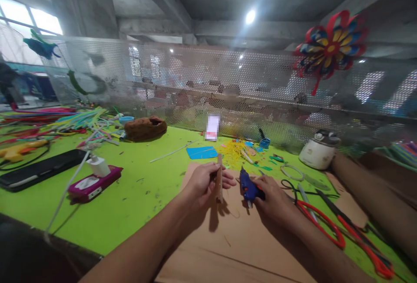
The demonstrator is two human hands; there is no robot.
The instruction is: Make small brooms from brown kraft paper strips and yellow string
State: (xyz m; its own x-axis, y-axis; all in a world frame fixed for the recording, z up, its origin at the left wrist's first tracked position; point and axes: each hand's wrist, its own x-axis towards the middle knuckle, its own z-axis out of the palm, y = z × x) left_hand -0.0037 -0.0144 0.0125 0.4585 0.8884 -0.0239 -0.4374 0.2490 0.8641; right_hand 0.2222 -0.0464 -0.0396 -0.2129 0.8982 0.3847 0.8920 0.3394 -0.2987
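At six o'clock, the left hand (201,183) grasps a narrow brown strip (219,183) between its fingers, the strip pointing toward twelve. At five, the right hand (271,195) has its fingers wrapped around a blue glue gun (249,187), nozzle also toward twelve. Beneath both, a brown sheet (234,248) covers part of the green tabletop (146,174). Red-handled scissors (355,234) lie at four, a magenta power strip (106,184) at eight.
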